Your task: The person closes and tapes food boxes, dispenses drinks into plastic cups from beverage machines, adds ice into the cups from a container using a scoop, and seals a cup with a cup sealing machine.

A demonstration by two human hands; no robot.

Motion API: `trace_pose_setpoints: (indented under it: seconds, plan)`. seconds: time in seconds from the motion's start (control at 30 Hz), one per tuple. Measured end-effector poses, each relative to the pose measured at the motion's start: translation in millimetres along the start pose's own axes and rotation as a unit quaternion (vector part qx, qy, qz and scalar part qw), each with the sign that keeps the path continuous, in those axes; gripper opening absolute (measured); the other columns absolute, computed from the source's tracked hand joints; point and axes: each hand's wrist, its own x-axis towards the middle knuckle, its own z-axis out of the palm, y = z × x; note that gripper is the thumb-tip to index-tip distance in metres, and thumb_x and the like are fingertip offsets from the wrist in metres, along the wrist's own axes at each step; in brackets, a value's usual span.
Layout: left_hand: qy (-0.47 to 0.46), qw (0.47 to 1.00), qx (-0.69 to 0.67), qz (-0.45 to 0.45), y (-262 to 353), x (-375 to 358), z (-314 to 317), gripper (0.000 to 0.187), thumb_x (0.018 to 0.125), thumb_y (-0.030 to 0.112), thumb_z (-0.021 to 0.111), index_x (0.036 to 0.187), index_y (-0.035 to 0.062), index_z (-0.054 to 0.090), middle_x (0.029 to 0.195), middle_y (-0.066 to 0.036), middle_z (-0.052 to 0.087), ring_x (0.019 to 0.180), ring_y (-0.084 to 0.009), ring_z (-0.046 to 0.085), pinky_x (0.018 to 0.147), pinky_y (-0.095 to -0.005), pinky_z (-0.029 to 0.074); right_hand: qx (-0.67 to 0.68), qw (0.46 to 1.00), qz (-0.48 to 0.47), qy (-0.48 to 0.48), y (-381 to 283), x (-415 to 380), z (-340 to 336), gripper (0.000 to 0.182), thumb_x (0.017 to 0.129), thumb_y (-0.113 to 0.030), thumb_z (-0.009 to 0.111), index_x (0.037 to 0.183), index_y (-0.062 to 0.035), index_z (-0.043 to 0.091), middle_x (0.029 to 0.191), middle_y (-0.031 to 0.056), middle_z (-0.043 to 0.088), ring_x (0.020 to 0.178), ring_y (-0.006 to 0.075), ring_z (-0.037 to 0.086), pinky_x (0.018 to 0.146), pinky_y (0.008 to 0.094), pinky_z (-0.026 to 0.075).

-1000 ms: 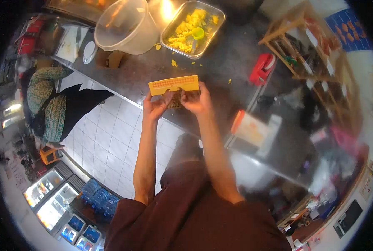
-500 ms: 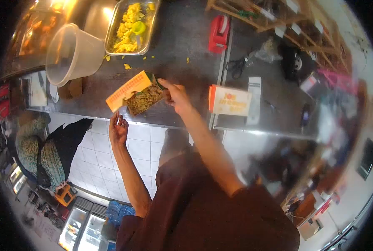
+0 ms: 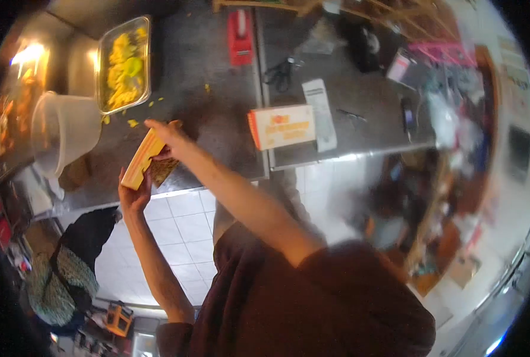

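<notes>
I hold an open orange takeaway box [image 3: 141, 159] with brown food inside, just above the front edge of the steel counter [image 3: 217, 128]. My right hand [image 3: 165, 135] grips the box from above at its far side. My left hand [image 3: 133, 193] cups the box from below at its near end. A closed orange box [image 3: 281, 127] lies flat on the counter to the right of my hands.
A metal tray of yellow food [image 3: 122, 64] and a large plastic tub [image 3: 63, 132] stand at the left. A red tape dispenser [image 3: 240, 37], scissors [image 3: 280, 72] and a paper slip [image 3: 321, 113] lie further back. Another person [image 3: 68, 262] stands at lower left.
The view has swung right. The box has tilted and come closer to the counter edge, and my left hand, free half a second ago, now touches its underside.
</notes>
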Motion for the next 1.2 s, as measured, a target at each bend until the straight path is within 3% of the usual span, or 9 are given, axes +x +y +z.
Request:
trace_pose_setpoints:
  seconds: [0.1, 0.23, 0.43, 0.53, 0.67, 0.77, 0.93, 1.07, 1.2]
  plan:
    - [-0.009, 1.0, -0.017, -0.001, 3, 9, -32, 0.045, 0.096, 0.033, 0.061, 0.124, -0.0023, 0.06, 0.12, -0.016, 0.067, 0.112, -0.028, 0.064, 0.095, -0.0393, 0.054, 0.013, 0.996, -0.063, 0.059, 11, 1, -14, 0.082, 0.07, -0.043, 0.084, 0.126, -0.0066, 0.037, 0.108, 0.0198, 0.059, 0.094, 0.0312, 0.065, 0.074, 0.0494, 0.058]
    - [0.021, 0.992, 0.102, 0.067, -12, 2, -62, 0.045, 0.096, 0.029, 0.063, 0.126, -0.0038, 0.058, 0.119, -0.016, 0.068, 0.109, -0.0255, 0.066, 0.091, -0.0363, 0.055, -0.287, 0.926, -0.218, 0.112, 1, -7, -47, 0.101, 0.06, -0.037, 0.085, 0.137, 0.0039, 0.033, 0.118, 0.0278, 0.06, 0.104, 0.0421, 0.064, 0.089, 0.0464, 0.053]
    - [0.082, 0.775, 0.533, 0.33, -66, -18, -45, 0.042, 0.097, 0.026, 0.063, 0.132, 0.0033, 0.056, 0.132, -0.012, 0.058, 0.122, -0.0243, 0.058, 0.096, -0.0385, 0.051, -0.403, 0.876, -0.248, 0.098, 9, 7, -85, 0.085, 0.053, -0.041, 0.085, 0.119, 0.0043, 0.057, 0.107, 0.0252, 0.067, 0.099, 0.0343, 0.068, 0.085, 0.0379, 0.054]
    - [0.131, 0.924, 0.294, 0.207, -59, -15, -24, 0.045, 0.098, 0.024, 0.06, 0.137, 0.0044, 0.052, 0.134, -0.011, 0.057, 0.122, -0.0254, 0.057, 0.099, -0.0395, 0.049, -0.406, 0.88, -0.237, 0.075, 1, 5, -79, 0.078, 0.053, -0.043, 0.085, 0.111, 0.0047, 0.064, 0.104, 0.0244, 0.069, 0.096, 0.034, 0.069, 0.085, 0.0377, 0.055]
    - [0.014, 0.831, 0.478, 0.285, -33, 5, -69, 0.043, 0.098, 0.021, 0.058, 0.137, 0.0061, 0.051, 0.131, -0.015, 0.06, 0.112, -0.0256, 0.064, 0.085, -0.0334, 0.057, -0.386, 0.883, -0.238, 0.124, -13, -13, -46, 0.075, 0.054, -0.044, 0.084, 0.107, 0.0057, 0.066, 0.102, 0.0236, 0.07, 0.095, 0.0335, 0.07, 0.085, 0.0381, 0.055]
    - [0.047, 0.968, 0.174, 0.172, 1, 31, -117, 0.038, 0.099, 0.022, 0.056, 0.133, 0.0051, 0.055, 0.122, -0.016, 0.065, 0.103, -0.026, 0.068, 0.082, -0.0339, 0.06, -0.4, 0.886, -0.198, 0.125, -29, -28, -31, 0.066, 0.06, -0.042, 0.082, 0.103, 0.0054, 0.065, 0.101, 0.0238, 0.07, 0.096, 0.0347, 0.07, 0.085, 0.0391, 0.056]
    - [-0.043, 0.991, -0.126, -0.001, 23, 49, -160, 0.037, 0.097, 0.026, 0.061, 0.126, 0.0031, 0.058, 0.118, -0.014, 0.067, 0.099, -0.022, 0.07, 0.076, -0.0326, 0.062, -0.451, 0.828, -0.28, 0.181, -28, -16, -16, 0.062, 0.064, -0.039, 0.08, 0.104, 0.0056, 0.063, 0.102, 0.0246, 0.07, 0.1, 0.0381, 0.069, 0.086, 0.0434, 0.057]
    - [0.094, 0.94, 0.298, 0.134, 8, 15, -87, 0.042, 0.094, 0.029, 0.066, 0.128, 0.0055, 0.058, 0.123, -0.011, 0.064, 0.099, -0.0198, 0.068, 0.074, -0.0276, 0.056, -0.451, 0.845, -0.247, 0.148, -31, -22, -37, 0.062, 0.065, -0.038, 0.079, 0.106, 0.0054, 0.063, 0.101, 0.0247, 0.07, 0.099, 0.0386, 0.069, 0.086, 0.044, 0.056]
    - [0.135, 0.932, 0.273, 0.195, -22, 29, -114, 0.049, 0.092, 0.033, 0.069, 0.132, 0.0077, 0.057, 0.128, -0.01, 0.061, 0.107, -0.0193, 0.063, 0.078, -0.0267, 0.05, -0.404, 0.864, -0.272, 0.126, 7, 1, -65, 0.063, 0.066, -0.044, 0.077, 0.104, 0.0046, 0.062, 0.095, 0.0218, 0.07, 0.089, 0.0363, 0.07, 0.079, 0.0396, 0.054]
